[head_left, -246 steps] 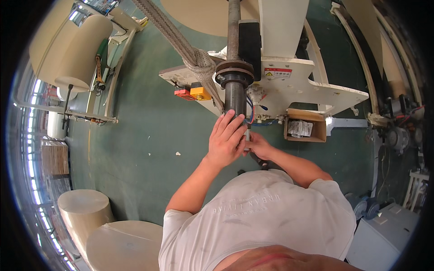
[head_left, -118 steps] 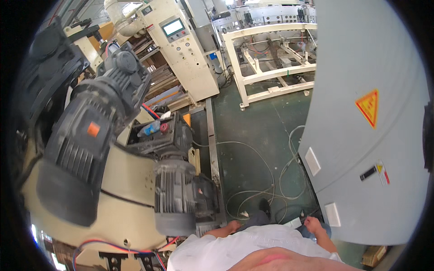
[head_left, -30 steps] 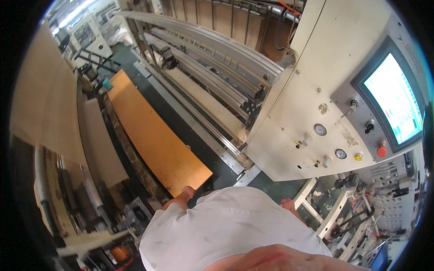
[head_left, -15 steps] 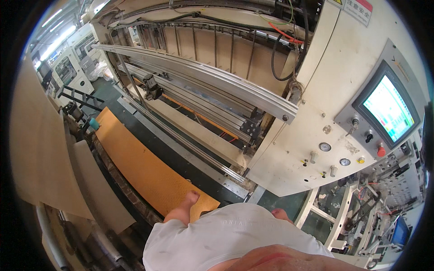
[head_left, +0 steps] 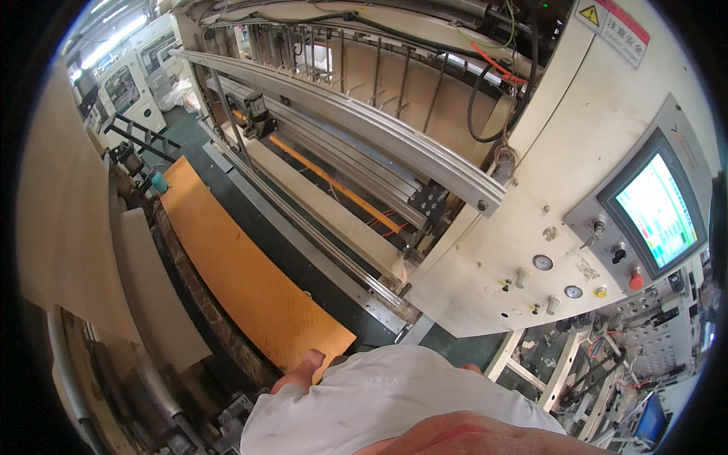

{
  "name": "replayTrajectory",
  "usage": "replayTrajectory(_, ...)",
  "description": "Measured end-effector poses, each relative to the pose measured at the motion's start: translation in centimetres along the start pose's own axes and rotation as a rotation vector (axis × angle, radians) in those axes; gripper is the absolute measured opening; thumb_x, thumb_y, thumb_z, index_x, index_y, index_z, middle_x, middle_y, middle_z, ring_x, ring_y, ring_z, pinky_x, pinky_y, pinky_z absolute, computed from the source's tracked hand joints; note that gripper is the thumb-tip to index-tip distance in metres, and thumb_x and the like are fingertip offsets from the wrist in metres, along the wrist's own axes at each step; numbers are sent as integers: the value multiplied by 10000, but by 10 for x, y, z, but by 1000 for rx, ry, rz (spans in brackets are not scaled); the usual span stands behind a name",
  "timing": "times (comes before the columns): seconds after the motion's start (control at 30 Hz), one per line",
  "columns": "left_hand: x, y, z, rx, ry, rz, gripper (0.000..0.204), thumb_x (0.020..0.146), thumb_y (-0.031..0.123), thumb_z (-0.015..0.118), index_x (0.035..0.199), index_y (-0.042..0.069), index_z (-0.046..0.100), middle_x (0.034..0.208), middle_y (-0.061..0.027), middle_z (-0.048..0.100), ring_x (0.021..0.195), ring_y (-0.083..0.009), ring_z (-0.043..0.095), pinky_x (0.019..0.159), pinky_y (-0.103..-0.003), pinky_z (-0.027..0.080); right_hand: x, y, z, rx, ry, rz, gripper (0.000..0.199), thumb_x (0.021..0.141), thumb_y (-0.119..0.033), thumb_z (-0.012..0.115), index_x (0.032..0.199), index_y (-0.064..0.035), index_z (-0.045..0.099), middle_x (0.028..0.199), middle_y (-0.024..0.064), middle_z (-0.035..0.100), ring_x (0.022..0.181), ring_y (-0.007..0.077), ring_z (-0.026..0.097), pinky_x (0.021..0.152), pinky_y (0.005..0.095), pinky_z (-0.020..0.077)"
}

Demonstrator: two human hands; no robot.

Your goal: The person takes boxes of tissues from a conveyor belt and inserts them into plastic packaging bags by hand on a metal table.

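Note:
My left hand hangs low in front of my white shirt, over the near end of a long orange board. Its fingers look curled in, and nothing shows in them. Of my right hand only a sliver peeks out past the shirt's right side; its fingers are hidden. Neither hand visibly touches the large cream machine ahead. On the machine's right panel sits a lit touch screen, with a red push button and a key switch below it.
A metal crossbar spans the machine's opening above several rails. Left of the orange board hang brown sheet material and rollers. A cream frame stands at right. Dark green floor runs between board and machine.
The view has shifted slightly, so the machine and screen sit a little lower and the orange board further left. My left hand appears lower; less of my right hand shows.

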State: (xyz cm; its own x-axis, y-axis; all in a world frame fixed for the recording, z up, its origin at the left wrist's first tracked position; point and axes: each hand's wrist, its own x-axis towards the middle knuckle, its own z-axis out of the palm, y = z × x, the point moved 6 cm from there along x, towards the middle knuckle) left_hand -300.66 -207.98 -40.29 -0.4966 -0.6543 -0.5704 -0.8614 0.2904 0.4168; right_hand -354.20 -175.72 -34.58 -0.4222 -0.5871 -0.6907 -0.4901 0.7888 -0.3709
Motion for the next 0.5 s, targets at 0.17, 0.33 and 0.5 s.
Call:
replayTrajectory(0.17, 6, -8, 14, -458, 77, -306, 333, 869, 356, 666, 993, 70, 784, 1083, -184, 750, 1033, -352, 713, 915, -419, 550, -6, -38, -24, -135, 65, -154, 284, 863, -340, 584, 835, -106, 743, 904, 175, 731, 890, 384, 695, 780, 462, 555)
replayTrajectory(0.33, 8, 4, 21, -320, 144, -174, 301, 837, 333, 674, 926, 63, 772, 1007, -186, 753, 978, -344, 722, 853, -428, 561, 3, -53, -23, 131, -66, -215, 241, 925, -248, 589, 835, -47, 687, 761, 116, 692, 718, 302, 653, 675, 395, 522)
replayTrajectory(0.5, -11, -8, 34, -585, 217, -360, 268, 814, 296, 706, 864, 35, 739, 940, -174, 751, 896, -318, 721, 791, -423, 559, -18, -78, -22, 247, -16, -250, 122, 927, -121, 581, 883, -35, 657, 738, 60, 682, 645, 163, 613, 606, 330, 499)
